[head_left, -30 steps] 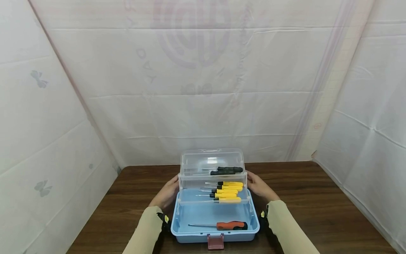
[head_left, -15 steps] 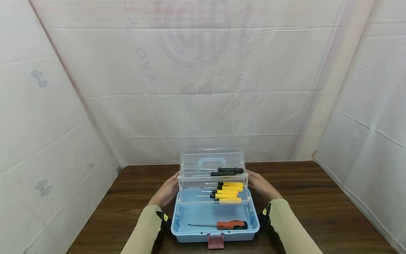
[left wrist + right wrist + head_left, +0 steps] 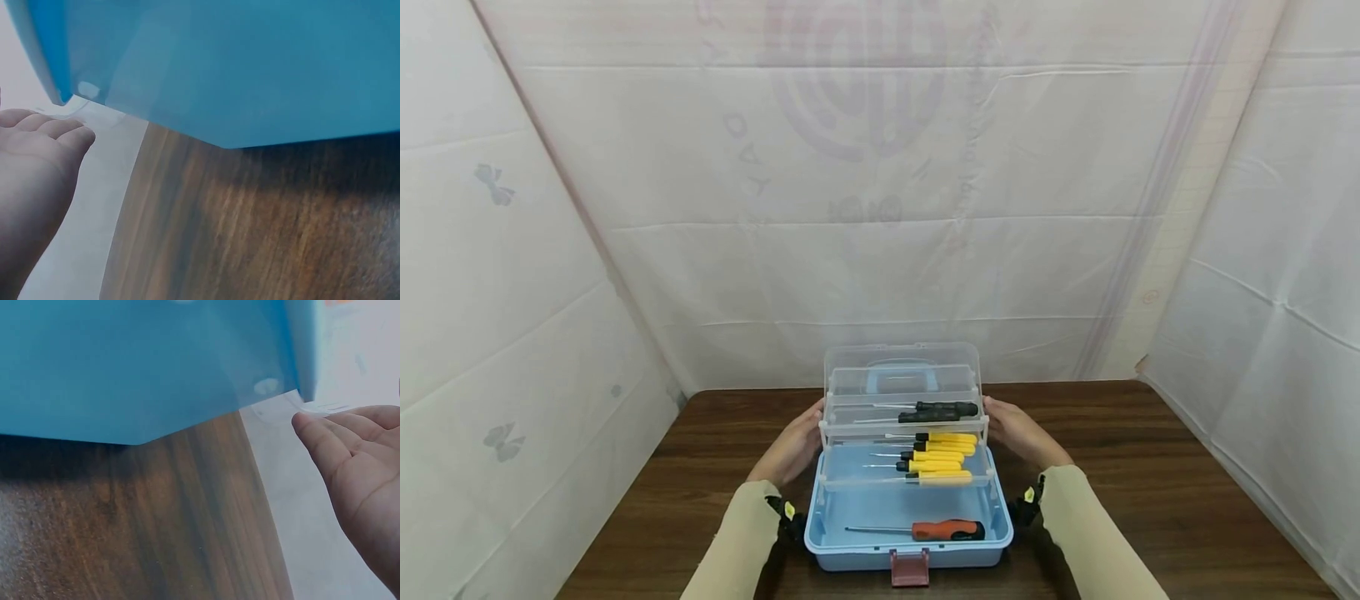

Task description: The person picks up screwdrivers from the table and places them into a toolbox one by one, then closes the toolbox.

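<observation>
A light-blue toolbox (image 3: 857, 500) stands on the table with its clear lid (image 3: 850, 357) raised at the back. Clear stepped trays hold several yellow-handled screwdrivers (image 3: 938, 457) and black-handled screwdrivers (image 3: 934, 413). An orange-and-black screwdriver (image 3: 949, 530) lies on the box floor. My left hand (image 3: 792, 448) is at the left side of the lid and trays, my right hand (image 3: 1024, 435) at the right side. In the wrist views, the left fingers (image 3: 69, 128) and right fingers (image 3: 322, 440) reach out nearly straight by the lid's edge. Both thumbs are mostly hidden.
A reddish latch (image 3: 910, 570) hangs at the box front. Dark wood tabletop (image 3: 700, 483) extends to both sides. White sheeting (image 3: 880, 267) rises behind the table, with more at left and right. A pale-blue handle (image 3: 901, 379) shows through the lid.
The lid has tilted up a little, and its handle has come into view through it. The upper tray with the black screwdrivers has sunk slightly. Both hands have moved slightly with them.
</observation>
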Motion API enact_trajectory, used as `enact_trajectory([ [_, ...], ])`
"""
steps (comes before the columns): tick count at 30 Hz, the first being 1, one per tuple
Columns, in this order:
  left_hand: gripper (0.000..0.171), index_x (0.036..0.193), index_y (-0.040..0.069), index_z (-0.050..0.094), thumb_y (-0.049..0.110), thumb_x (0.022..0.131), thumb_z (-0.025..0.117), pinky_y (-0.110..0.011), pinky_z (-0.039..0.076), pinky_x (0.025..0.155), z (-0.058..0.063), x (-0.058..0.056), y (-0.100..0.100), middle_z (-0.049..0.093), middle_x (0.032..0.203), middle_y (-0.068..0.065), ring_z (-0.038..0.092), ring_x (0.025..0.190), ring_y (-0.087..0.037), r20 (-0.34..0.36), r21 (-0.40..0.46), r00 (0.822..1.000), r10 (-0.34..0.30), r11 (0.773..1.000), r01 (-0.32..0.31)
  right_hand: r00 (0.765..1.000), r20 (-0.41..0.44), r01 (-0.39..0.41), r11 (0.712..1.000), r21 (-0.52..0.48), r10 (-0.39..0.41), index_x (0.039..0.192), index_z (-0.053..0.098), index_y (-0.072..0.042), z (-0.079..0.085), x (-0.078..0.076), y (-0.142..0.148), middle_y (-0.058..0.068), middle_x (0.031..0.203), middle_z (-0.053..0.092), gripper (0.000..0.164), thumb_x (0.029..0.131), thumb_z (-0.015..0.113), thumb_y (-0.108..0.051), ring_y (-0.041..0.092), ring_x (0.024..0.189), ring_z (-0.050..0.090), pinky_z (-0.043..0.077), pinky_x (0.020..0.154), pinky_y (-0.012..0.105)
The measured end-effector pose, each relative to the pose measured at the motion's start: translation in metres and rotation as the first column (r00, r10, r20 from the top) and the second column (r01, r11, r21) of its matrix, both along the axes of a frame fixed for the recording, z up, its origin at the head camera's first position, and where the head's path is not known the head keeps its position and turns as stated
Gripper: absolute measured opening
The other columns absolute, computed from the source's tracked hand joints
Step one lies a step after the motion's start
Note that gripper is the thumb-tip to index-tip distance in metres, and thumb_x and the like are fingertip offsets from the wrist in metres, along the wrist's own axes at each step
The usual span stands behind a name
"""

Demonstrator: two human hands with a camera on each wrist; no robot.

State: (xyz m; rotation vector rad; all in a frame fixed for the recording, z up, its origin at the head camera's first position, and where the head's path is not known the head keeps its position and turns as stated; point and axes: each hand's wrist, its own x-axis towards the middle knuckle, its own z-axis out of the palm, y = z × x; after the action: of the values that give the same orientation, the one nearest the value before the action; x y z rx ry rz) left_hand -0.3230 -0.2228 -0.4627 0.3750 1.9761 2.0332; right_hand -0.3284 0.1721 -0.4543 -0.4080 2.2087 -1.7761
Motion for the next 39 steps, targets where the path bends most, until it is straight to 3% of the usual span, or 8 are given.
enact_trajectory([
  [11, 0.05, 0.155, 0.023, 0.018, 0.032, 0.107, 0.027, -0.051, 0.005, 0.121, 0.005, 0.0, -0.002, 0.013, 0.162, -0.002, 0.008, 0.15, -0.027, -0.016, -0.022, 0.999, -0.03, 0.999, 0.03, 0.999, -0.013, -0.052, 0.998, -0.025, 0.052, 0.151, 0.017, 0.003, 0.006, 0.002, 0.003, 0.025, 0.156, 0.022, 0.063, 0.106, 0.021, -0.04, 0.041, 0.144, 0.022, 0.024, 0.115, 0.056],
  [23, 0.049, 0.155, 0.025, 0.015, 0.031, 0.107, 0.025, -0.052, 0.002, 0.12, 0.014, 0.001, -0.001, 0.009, 0.163, 0.001, 0.007, 0.15, -0.026, -0.035, -0.017, 0.998, -0.053, 0.998, 0.053, 0.998, -0.016, -0.066, 0.997, -0.034, 0.066, 0.153, 0.011, 0.001, 0.016, 0.001, 0.005, 0.023, 0.158, 0.014, 0.064, 0.106, 0.019, -0.042, 0.04, 0.146, 0.016, 0.017, 0.117, 0.057],
  [30, 0.051, 0.155, 0.029, 0.011, 0.034, 0.107, 0.025, -0.054, 0.002, 0.119, 0.019, 0.002, -0.001, 0.005, 0.164, 0.001, 0.004, 0.151, -0.028, -0.062, -0.076, 0.995, -0.076, 0.995, 0.071, 0.998, -0.034, -0.063, 0.998, -0.012, 0.062, 0.153, 0.007, 0.001, 0.022, 0.003, 0.007, 0.023, 0.159, 0.01, 0.063, 0.106, 0.017, -0.04, 0.039, 0.146, 0.012, 0.015, 0.117, 0.055],
  [35, 0.052, 0.156, 0.027, 0.006, 0.033, 0.107, 0.023, -0.051, 0.001, 0.12, 0.02, 0.004, -0.003, 0.001, 0.164, 0.001, 0.001, 0.151, -0.026, -0.075, -0.046, 0.991, -0.111, 0.993, 0.107, 0.997, -0.043, -0.061, 0.998, -0.012, 0.06, 0.153, 0.008, 0.002, 0.024, 0.006, 0.007, 0.024, 0.159, 0.009, 0.064, 0.106, 0.013, -0.041, 0.04, 0.146, 0.012, 0.016, 0.117, 0.055],
  [39, 0.052, 0.156, 0.024, 0.003, 0.032, 0.107, 0.02, -0.05, -0.001, 0.12, 0.021, 0.007, -0.005, -0.002, 0.164, 0.001, -0.002, 0.151, -0.025, -0.098, -0.018, 0.985, -0.139, 0.99, 0.138, 0.997, -0.036, -0.071, 0.995, -0.069, 0.068, 0.152, 0.007, 0.004, 0.025, 0.007, 0.006, 0.024, 0.159, 0.007, 0.067, 0.105, 0.014, -0.043, 0.04, 0.147, 0.01, 0.013, 0.118, 0.053],
])
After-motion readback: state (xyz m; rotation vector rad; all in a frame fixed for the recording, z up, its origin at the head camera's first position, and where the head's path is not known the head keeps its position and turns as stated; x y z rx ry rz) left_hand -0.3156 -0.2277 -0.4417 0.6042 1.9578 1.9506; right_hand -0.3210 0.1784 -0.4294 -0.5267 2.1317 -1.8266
